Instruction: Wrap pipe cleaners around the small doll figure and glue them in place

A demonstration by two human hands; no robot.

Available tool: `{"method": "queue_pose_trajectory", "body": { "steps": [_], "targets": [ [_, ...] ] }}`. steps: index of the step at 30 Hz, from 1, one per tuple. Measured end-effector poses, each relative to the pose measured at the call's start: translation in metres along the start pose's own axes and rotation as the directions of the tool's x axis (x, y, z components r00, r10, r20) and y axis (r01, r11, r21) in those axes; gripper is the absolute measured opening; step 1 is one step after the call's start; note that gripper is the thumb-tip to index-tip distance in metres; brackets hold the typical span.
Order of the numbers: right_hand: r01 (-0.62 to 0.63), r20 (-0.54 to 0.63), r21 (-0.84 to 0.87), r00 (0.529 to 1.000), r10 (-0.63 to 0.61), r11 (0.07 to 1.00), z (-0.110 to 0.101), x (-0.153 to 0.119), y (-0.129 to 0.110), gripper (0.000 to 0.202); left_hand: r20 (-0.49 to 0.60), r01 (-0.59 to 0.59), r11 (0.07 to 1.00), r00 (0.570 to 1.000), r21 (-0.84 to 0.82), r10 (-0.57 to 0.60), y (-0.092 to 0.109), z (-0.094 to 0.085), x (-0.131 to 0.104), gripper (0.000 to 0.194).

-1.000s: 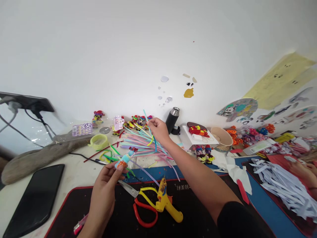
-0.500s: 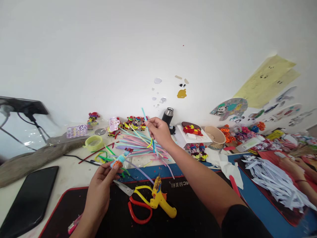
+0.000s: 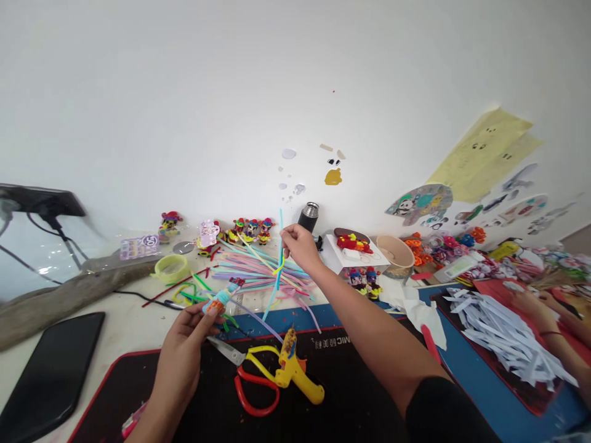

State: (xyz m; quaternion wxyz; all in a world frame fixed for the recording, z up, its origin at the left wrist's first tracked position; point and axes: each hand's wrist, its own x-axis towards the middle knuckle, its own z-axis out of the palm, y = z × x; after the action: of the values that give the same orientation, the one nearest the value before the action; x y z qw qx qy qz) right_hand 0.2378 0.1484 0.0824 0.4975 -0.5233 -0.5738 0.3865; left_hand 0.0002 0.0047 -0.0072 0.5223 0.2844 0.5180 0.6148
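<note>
A small figure wound in light blue and orange, dark red at its top, is gripped between the thumb and fingers of my left hand. My right hand pinches a light blue pipe cleaner that hangs over a pile of pastel pipe cleaners. Below my hands, scissors with one red and one yellow handle lie on the black mat. A yellow glue gun rests beside them, touching the yellow handle.
Finished figures stand along the wall. A black bottle, a white box and a round container are behind my right arm. At right, another person's hands are near white paper strips.
My right hand has brought the light blue pipe cleaner more upright, its lower end now swung left. My left hand keeps its hold on the figure. The whole view has shifted slightly.
</note>
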Motion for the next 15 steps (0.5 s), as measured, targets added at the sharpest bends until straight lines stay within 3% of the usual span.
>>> {"method": "queue_pose_trajectory", "body": {
  "steps": [5,12,15],
  "targets": [
    [-0.061,0.031,0.024,0.998,0.060,0.998,-0.008,-0.001,0.027,0.021,0.015,0.029,0.999,0.999,0.018,-0.029,0.002,0.002,-0.002,0.063],
    [-0.101,-0.037,0.150,0.993,0.108,0.984,-0.012,0.005,0.026,0.024,0.041,0.058,0.998,0.997,0.032,-0.059,-0.001,0.003,-0.001,0.064],
    [-0.100,-0.011,0.149,0.995,0.102,0.984,-0.008,0.002,0.024,0.026,0.034,0.071,0.997,0.997,0.007,-0.072,-0.001,0.003,-0.001,0.061]
  ]
}}
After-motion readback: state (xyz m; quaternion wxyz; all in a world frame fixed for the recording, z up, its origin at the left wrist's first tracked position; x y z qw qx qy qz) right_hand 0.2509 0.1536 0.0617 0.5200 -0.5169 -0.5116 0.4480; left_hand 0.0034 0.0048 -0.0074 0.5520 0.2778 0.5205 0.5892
